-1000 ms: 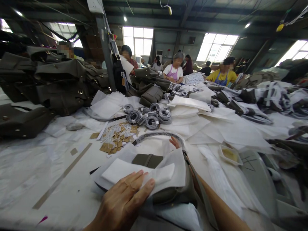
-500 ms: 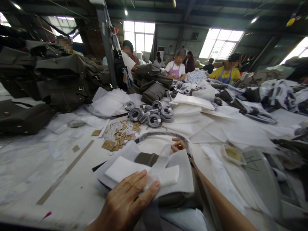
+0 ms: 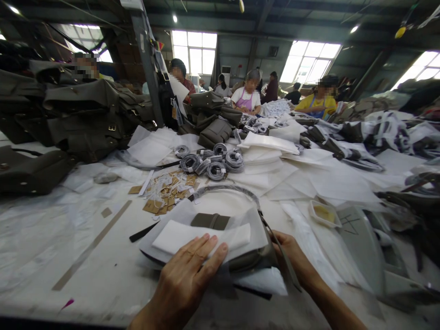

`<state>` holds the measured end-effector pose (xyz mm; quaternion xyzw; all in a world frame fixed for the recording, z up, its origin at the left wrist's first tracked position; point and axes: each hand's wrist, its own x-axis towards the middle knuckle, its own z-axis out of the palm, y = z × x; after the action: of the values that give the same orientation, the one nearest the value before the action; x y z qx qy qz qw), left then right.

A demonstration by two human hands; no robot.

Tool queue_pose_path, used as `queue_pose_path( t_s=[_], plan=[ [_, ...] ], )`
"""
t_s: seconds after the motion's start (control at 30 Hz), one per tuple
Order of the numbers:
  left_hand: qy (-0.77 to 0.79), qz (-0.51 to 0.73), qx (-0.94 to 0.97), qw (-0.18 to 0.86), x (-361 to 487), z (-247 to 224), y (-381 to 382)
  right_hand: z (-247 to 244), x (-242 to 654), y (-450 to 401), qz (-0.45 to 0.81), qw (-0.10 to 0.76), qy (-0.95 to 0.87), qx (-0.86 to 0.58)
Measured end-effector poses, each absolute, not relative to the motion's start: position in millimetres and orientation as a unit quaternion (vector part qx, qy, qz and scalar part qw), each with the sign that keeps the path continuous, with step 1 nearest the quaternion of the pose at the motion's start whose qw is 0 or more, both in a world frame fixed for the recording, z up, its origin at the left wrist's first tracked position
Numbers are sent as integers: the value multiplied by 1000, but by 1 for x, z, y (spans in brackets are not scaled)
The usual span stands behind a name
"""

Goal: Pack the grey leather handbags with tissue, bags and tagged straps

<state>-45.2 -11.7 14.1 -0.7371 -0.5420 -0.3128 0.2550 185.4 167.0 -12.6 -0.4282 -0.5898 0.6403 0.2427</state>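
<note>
A dark olive handbag (image 3: 256, 259) lies on the white table in front of me, covered partly by a thin white sheet (image 3: 258, 229). On top rests a folded white foam pad (image 3: 165, 238), and my left hand (image 3: 192, 270) lies flat across it with fingers stretched. My right hand (image 3: 292, 256) is closed at the bag's right side, its fingertips hidden behind the hanging strap (image 3: 285, 263). The handle (image 3: 227, 188), wrapped in clear film, arches away behind the bag. A pale plastic-wrapped packet (image 3: 266, 280) sticks out under the front edge.
Brown tags with white strings (image 3: 168, 195) and coiled wrapped straps (image 3: 215, 162) lie beyond the bag. Dark bags (image 3: 82, 110) are piled at left. White sheets (image 3: 330, 181) and a small plastic tub (image 3: 325, 214) are at right. Co-workers (image 3: 246, 98) sit across the table.
My right hand has come back from the handle to the bag's right side. A translucent strip over the pad has gone from there. My left hand stays on the pad.
</note>
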Motion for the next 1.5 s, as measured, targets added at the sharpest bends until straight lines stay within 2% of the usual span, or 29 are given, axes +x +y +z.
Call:
queue_pose_path(
  t_s=[0.23,0.33,0.5,0.87,1.07,1.13,1.2,1.23,1.27,1.33,1.4,1.43,1.5],
  plan=[
    [-567,-297,-714,286,-19,-10,7,2,201,119,555,263,-680,-400],
    [-569,-282,-715,294,-12,-18,12,-9,203,104,572,232,-630,-471],
    [-549,-222,-768,244,-12,-19,11,-27,215,89,618,198,-554,-522],
    [-617,-226,-710,252,4,-32,20,-19,202,80,696,308,-403,-508],
    [-632,-175,-705,270,16,-32,26,-24,217,74,689,253,-459,-500],
    [-630,-158,-708,278,19,-33,25,-17,229,73,683,155,-517,-493],
    [-626,-144,-712,284,21,-34,23,0,239,75,644,35,-598,-476],
    [-623,-139,-714,287,22,-34,23,11,242,77,605,6,-643,-469],
    [-620,-134,-718,288,22,-33,23,24,243,79,555,12,-691,-463],
    [-612,-127,-725,289,20,-32,23,46,237,86,429,115,-784,-435],
    [-608,-127,-729,286,18,-32,24,59,223,94,303,223,-859,-347],
    [-607,-133,-730,287,17,-33,24,60,214,98,249,249,-890,-291],
    [-599,-155,-728,294,15,-35,26,53,198,106,172,247,-932,-201]
  ],
)
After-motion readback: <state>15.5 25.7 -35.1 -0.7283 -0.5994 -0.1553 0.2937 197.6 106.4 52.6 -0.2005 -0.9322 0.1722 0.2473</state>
